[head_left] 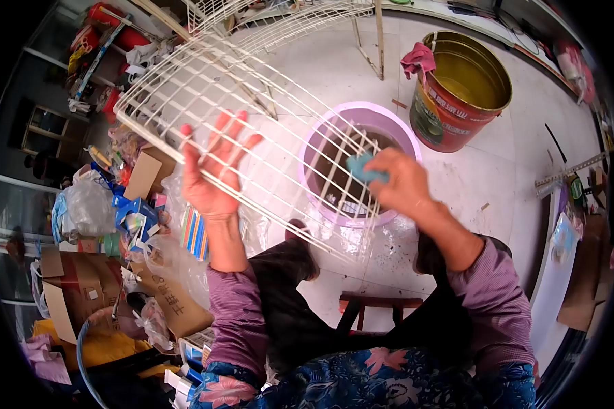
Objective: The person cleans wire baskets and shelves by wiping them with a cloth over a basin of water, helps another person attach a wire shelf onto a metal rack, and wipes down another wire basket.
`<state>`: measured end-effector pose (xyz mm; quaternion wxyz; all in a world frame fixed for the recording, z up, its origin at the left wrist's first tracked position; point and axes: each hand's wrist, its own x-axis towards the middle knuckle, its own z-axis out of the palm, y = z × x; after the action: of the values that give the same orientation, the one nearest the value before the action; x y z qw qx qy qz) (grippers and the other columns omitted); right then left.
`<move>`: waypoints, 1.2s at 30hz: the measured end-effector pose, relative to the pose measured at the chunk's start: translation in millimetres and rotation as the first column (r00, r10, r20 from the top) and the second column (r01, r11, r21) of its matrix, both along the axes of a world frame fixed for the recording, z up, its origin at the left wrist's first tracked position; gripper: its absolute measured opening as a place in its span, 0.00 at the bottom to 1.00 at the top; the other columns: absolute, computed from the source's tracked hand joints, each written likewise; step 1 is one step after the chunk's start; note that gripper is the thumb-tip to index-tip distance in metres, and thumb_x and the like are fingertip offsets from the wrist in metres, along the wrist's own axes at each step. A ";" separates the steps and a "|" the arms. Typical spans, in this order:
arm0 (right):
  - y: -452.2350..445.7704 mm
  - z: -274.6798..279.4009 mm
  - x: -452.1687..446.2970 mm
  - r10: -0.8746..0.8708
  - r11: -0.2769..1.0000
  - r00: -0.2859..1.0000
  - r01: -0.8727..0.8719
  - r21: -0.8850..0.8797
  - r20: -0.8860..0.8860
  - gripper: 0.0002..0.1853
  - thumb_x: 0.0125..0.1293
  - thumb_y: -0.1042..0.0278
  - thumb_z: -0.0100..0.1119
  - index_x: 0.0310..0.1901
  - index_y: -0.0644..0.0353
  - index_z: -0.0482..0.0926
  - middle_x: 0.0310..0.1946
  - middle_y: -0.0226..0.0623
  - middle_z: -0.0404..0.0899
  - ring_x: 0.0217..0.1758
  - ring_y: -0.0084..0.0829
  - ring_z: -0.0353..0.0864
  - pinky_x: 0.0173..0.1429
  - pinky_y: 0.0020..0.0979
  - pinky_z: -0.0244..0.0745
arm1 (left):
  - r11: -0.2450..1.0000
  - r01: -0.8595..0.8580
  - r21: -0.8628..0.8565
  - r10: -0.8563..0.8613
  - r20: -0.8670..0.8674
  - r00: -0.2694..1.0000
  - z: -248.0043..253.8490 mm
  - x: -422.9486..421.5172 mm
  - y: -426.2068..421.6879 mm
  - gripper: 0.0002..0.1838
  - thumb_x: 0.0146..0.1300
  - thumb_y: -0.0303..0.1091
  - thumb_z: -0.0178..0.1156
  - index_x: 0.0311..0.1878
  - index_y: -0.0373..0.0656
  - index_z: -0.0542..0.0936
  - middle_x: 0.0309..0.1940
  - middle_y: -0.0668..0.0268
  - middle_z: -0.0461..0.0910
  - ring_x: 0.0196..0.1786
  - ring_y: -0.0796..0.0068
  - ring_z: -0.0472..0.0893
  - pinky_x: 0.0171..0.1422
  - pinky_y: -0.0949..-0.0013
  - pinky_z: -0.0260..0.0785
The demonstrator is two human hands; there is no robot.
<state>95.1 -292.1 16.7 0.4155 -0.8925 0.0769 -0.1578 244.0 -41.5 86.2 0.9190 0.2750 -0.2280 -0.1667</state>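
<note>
A white wire rack [205, 102] slants across the view, its lower right end over a lilac basin [406, 129] of dark water. My left hand [215, 170] is at the rack's near edge, palm up, with fingers spread behind the wires; it supports the rack without closing around it. In my right hand [399, 180] is a blue-green cloth [367, 168], pressed against the wires above the basin. Whether it is a cloth or a sponge is hard to make out. The right fingers are closed around it and slightly blurred.
A large red bucket [450, 116] stands beyond the basin, with a pink rag [418, 60] on its rim. Another wire rack [300, 31] stands at the back. Cardboard boxes [82, 286] and plastic bags crowd the left. A low stool [378, 301] is between my legs. The floor [320, 300] is wet near the basin.
</note>
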 end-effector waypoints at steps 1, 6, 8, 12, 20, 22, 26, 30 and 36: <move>-15.9 -6.7 4.6 -0.075 0.991 0.997 0.073 0.116 0.018 0.13 0.46 0.73 0.60 0.37 0.59 0.84 0.34 0.36 0.81 0.32 0.33 0.81 0.40 0.32 0.77 | 0.998 -0.053 -0.016 0.054 0.020 0.998 1.0 4.9 6.9 0.17 0.65 0.42 0.56 0.57 0.56 0.74 0.68 0.37 0.50 0.70 0.30 0.47 0.65 0.22 0.44; -45.5 51.2 4.6 -0.252 0.573 0.960 0.249 0.781 -0.121 0.15 0.49 0.76 0.60 0.42 0.65 0.82 0.23 0.31 0.79 0.19 0.19 0.74 0.22 0.19 0.67 | 0.970 -0.145 -0.197 0.157 0.043 0.987 7.4 18.3 35.2 0.14 0.64 0.32 0.54 0.53 0.44 0.76 0.69 0.32 0.30 0.71 0.27 0.34 0.68 0.22 0.32; -37.0 47.8 5.1 -0.217 0.657 0.974 0.190 0.729 -0.058 0.14 0.50 0.75 0.60 0.42 0.65 0.81 0.25 0.32 0.80 0.20 0.21 0.75 0.25 0.21 0.69 | 0.961 -0.149 -0.234 0.167 0.056 0.984 3.7 22.4 42.6 0.15 0.65 0.31 0.53 0.54 0.44 0.75 0.69 0.30 0.31 0.70 0.25 0.34 0.67 0.22 0.32; 34.3 4.7 -9.4 0.073 0.910 0.947 -0.192 0.368 0.313 0.14 0.49 0.75 0.60 0.41 0.65 0.82 0.37 0.38 0.80 0.35 0.30 0.80 0.38 0.28 0.74 | 0.952 -0.219 -0.215 0.236 0.055 0.970 2.3 25.3 48.5 0.15 0.65 0.31 0.52 0.55 0.44 0.74 0.68 0.28 0.34 0.70 0.24 0.36 0.67 0.21 0.33; 25.3 57.6 -10.5 0.354 0.550 0.888 -0.452 0.702 0.295 0.15 0.52 0.79 0.61 0.43 0.70 0.80 0.41 0.39 0.79 0.43 0.27 0.78 0.48 0.26 0.72 | 0.978 -0.208 -0.025 0.210 0.133 0.969 1.4 2.2 33.6 0.19 0.64 0.37 0.55 0.59 0.58 0.75 0.69 0.37 0.46 0.71 0.30 0.44 0.66 0.22 0.43; 12.6 52.2 2.6 0.245 0.550 0.917 -0.399 0.734 0.315 0.15 0.53 0.79 0.61 0.44 0.70 0.80 0.42 0.38 0.79 0.44 0.27 0.78 0.49 0.26 0.72 | 0.990 -0.135 0.033 0.127 0.187 0.974 1.1 -3.3 26.3 0.22 0.60 0.38 0.57 0.59 0.63 0.75 0.69 0.40 0.50 0.71 0.32 0.46 0.65 0.23 0.47; 5.3 44.4 21.9 -0.040 0.713 0.961 -0.165 0.682 0.274 0.14 0.54 0.77 0.60 0.43 0.71 0.79 0.44 0.38 0.78 0.47 0.27 0.76 0.52 0.26 0.70 | 0.998 -0.058 0.034 0.050 0.204 0.978 0.7 -17.2 8.4 0.25 0.56 0.34 0.57 0.59 0.65 0.75 0.69 0.42 0.54 0.71 0.32 0.48 0.64 0.24 0.49; -13.1 45.7 27.4 -0.098 0.594 0.980 -0.084 0.800 0.175 0.14 0.58 0.75 0.57 0.46 0.70 0.78 0.43 0.38 0.77 0.42 0.25 0.77 0.44 0.24 0.72 | 0.998 0.058 0.024 -0.061 0.141 0.988 -2.0 -35.2 -2.8 0.26 0.53 0.27 0.52 0.56 0.62 0.76 0.68 0.44 0.57 0.70 0.31 0.51 0.64 0.24 0.50; -57.9 66.5 28.4 -0.008 0.235 0.990 -0.134 0.963 0.140 0.34 0.58 0.67 0.58 0.66 0.65 0.59 0.46 0.39 0.74 0.36 0.27 0.78 0.24 0.27 0.70 | 0.970 0.242 0.010 -0.240 0.161 0.957 6.0 -65.4 -9.1 0.25 0.49 0.21 0.52 0.52 0.53 0.77 0.67 0.41 0.56 0.69 0.28 0.49 0.65 0.23 0.47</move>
<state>123.4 -350.0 83.2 0.8872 -0.4371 0.0980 -0.1109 178.6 -50.6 92.2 0.8718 0.2531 -0.3341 -0.2535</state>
